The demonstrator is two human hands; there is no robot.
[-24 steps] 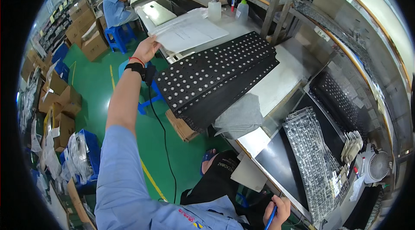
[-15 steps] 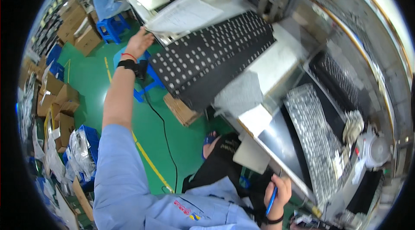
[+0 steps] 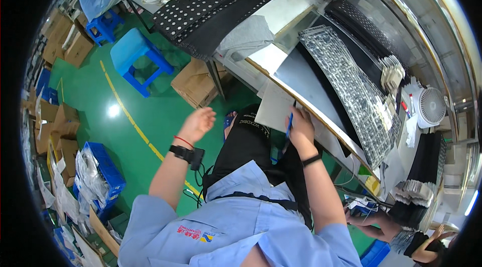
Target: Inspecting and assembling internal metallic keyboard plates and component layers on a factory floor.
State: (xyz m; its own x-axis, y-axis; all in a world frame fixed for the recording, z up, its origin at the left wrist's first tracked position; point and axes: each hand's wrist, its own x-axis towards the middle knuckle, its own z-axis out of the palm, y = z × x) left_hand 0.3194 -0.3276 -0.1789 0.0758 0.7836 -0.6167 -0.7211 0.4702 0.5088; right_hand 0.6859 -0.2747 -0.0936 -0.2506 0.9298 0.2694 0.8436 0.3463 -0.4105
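My left hand [image 3: 199, 124] is in the air over the floor, left of my lap, its fingers curled in with nothing visible in them. My right hand [image 3: 302, 125] is closed around a slim blue pen-like tool [image 3: 289, 125] beside the table's front edge. A thin dark tip sticks up from that hand. Just left of it, partly under the table edge, is a pale flat board [image 3: 275, 106]. On the table beyond lies a fanned stack of silver-and-black patterned panels [image 3: 346, 81]. Farther left are black sheets with rows of white dots [image 3: 216, 3], overhanging the table edge.
A grey cloth [image 3: 246, 38] lies beside the dotted sheets. To the right stand a white fan [image 3: 431, 107] and bundled gloves [image 3: 391, 74]. On the floor are a blue stool [image 3: 133, 48], a cardboard box [image 3: 193, 84] and a blue crate [image 3: 108, 166]. Other people sit far left and lower right.
My left hand has drawn back from beside the dotted sheets toward my lap, its fingers now curled. My right hand has moved up and left, still holding the blue tool. The view has shifted.
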